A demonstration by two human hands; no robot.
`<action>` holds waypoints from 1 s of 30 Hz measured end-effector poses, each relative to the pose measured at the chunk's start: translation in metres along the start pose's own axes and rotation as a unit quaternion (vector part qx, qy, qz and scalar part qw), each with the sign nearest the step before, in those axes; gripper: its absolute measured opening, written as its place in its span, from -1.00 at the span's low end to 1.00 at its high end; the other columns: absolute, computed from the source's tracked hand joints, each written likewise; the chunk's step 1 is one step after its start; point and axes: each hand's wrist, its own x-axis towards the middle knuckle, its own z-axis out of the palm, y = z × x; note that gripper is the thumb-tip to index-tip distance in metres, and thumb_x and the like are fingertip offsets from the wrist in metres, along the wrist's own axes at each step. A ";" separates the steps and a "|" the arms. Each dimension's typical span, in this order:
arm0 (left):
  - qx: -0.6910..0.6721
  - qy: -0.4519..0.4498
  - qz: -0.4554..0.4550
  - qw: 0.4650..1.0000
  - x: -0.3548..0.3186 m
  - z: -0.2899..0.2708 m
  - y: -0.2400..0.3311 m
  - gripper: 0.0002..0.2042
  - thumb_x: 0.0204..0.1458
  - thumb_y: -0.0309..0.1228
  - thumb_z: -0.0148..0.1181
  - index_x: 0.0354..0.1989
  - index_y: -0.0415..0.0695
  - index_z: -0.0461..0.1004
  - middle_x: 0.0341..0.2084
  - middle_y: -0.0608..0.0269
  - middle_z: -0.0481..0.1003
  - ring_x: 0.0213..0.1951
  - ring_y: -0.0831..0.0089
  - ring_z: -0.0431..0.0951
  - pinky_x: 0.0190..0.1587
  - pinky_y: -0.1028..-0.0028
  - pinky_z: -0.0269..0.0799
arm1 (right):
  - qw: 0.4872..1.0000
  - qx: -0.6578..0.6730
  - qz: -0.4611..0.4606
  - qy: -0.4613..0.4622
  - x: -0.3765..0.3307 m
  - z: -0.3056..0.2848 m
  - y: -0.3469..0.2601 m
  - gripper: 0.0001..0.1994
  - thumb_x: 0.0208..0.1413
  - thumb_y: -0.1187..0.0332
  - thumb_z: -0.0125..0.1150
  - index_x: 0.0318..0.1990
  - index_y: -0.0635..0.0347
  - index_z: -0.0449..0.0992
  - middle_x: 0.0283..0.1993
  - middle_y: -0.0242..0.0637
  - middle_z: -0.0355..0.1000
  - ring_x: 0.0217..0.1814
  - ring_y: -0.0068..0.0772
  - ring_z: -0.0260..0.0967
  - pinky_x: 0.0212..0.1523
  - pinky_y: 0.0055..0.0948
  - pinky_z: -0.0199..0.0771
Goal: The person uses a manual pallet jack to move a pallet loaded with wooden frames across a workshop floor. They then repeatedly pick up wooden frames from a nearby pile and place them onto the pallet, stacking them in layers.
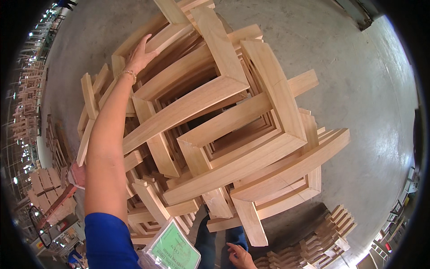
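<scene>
A gray floor [349, 80] goes around a big pile of wooden frames [233, 119] by the person's legs [206, 237], with one far bar [170, 36] at the spread left hand [141, 56], gripped or not I can't tell, and the right hand [240, 257], well away from it, loosely open down low.

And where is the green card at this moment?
In the head view, the green card is at the lower edge, left of centre, just right of the blue left sleeve.
</scene>
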 end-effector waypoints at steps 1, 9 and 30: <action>0.006 0.002 -0.011 1.000 -0.003 0.000 0.001 -0.22 -0.10 -0.13 0.25 0.30 0.03 -0.01 0.26 0.08 0.11 0.28 0.19 0.10 0.27 0.25 0.02 | 1.000 -0.001 -0.004 -0.003 -0.001 -0.001 -0.001 -0.55 -0.03 0.48 0.00 0.10 0.03 0.35 -0.23 -0.15 0.41 -0.20 -0.11 0.39 -0.23 -0.29 0.41; 0.027 0.025 -0.038 0.999 -0.030 -0.007 -0.028 -0.02 -0.23 -0.15 0.36 0.33 -0.10 -0.15 0.26 -0.07 0.06 0.30 0.11 0.04 0.29 0.24 -0.04 | 0.999 -0.023 -0.009 -0.047 -0.004 -0.003 0.004 -0.51 -0.05 0.40 0.14 0.12 0.03 0.32 -0.21 -0.23 0.42 -0.22 -0.27 0.43 -0.21 -0.37 0.44; -0.317 -0.065 -0.094 0.941 -0.728 0.016 0.192 -0.48 0.01 -0.28 0.17 0.18 -0.02 0.21 0.02 0.22 0.34 0.17 0.29 0.26 0.24 0.06 -0.06 | 0.998 -0.035 -0.047 -0.029 -0.077 0.020 0.070 -0.72 0.14 0.44 -0.03 0.00 0.28 0.40 -0.23 -0.20 0.47 -0.27 -0.43 0.42 -0.22 -0.49 0.41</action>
